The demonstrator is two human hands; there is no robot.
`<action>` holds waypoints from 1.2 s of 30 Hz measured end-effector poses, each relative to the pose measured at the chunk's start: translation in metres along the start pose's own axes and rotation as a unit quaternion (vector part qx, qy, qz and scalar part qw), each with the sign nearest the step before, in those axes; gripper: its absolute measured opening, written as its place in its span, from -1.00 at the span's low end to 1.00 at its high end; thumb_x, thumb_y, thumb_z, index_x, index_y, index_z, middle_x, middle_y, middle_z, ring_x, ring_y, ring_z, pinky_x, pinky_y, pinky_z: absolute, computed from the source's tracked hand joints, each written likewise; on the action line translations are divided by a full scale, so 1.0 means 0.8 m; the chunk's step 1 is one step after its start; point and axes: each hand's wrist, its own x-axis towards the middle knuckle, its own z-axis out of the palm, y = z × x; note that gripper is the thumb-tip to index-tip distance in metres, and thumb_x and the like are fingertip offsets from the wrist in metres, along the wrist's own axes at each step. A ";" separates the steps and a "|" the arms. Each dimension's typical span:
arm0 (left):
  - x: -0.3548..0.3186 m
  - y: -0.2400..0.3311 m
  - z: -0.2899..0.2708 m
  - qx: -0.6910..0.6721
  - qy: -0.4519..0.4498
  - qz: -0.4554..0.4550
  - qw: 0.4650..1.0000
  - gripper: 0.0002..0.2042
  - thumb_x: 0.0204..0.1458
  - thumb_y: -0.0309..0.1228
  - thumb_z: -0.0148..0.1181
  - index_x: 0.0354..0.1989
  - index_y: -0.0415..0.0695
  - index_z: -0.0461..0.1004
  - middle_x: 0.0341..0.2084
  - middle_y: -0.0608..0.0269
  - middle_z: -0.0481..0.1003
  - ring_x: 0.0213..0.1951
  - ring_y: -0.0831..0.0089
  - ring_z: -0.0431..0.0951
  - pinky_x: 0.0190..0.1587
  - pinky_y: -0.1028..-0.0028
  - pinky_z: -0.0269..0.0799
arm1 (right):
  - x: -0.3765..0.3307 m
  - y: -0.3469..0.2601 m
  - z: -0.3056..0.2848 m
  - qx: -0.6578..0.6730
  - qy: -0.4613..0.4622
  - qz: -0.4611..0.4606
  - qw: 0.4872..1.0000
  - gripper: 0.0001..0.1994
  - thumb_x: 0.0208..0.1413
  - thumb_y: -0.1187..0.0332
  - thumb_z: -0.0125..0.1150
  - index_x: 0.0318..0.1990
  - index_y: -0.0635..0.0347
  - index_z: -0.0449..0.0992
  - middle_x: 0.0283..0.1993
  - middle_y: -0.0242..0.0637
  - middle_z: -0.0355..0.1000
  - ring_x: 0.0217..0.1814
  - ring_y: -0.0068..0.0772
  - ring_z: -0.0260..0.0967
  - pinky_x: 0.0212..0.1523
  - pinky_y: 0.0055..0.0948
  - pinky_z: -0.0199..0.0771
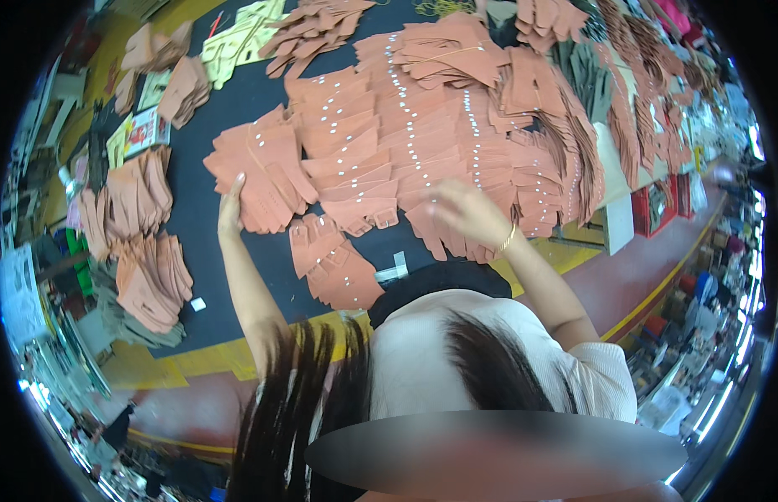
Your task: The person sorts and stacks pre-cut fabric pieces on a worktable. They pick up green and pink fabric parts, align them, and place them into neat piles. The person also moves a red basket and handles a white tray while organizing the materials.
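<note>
My left hand (231, 209) grips the left edge of a stack of salmon-coloured glove pieces (259, 163), thumb on top and the other fingers mostly hidden. A thin band seems to run across that stack. My right hand (462, 211), a gold bracelet on its wrist, is above the overlapping rows of glove pieces (414, 155); its fingers are blurred, and I cannot tell whether they hold anything. Small white stickers run in lines along these rows. Closer to me, between my arms, lies a smaller fanned group of glove pieces (334, 268).
More salmon bundles (138, 197) lie along the dark table's (225, 289) left side, near grey-green pieces (142, 326). Pale yellow pieces (242, 38) are at the far edge. Grey-green stacks (583, 79) stand far right. A red crate (657, 205) sits beyond the right edge.
</note>
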 end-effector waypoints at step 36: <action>-0.020 -0.058 0.131 0.661 0.337 0.295 0.602 -0.24 0.03 0.09 0.04 0.36 -0.01 0.01 0.36 -0.13 -0.15 0.37 -0.08 -0.17 0.33 -0.05 -0.26 | 0.235 0.301 -0.183 0.151 0.057 0.313 0.936 -0.21 -0.19 -0.10 0.43 -0.03 0.53 0.41 -0.18 -0.07 0.49 -0.21 -0.41 0.48 -0.24 -0.51 0.51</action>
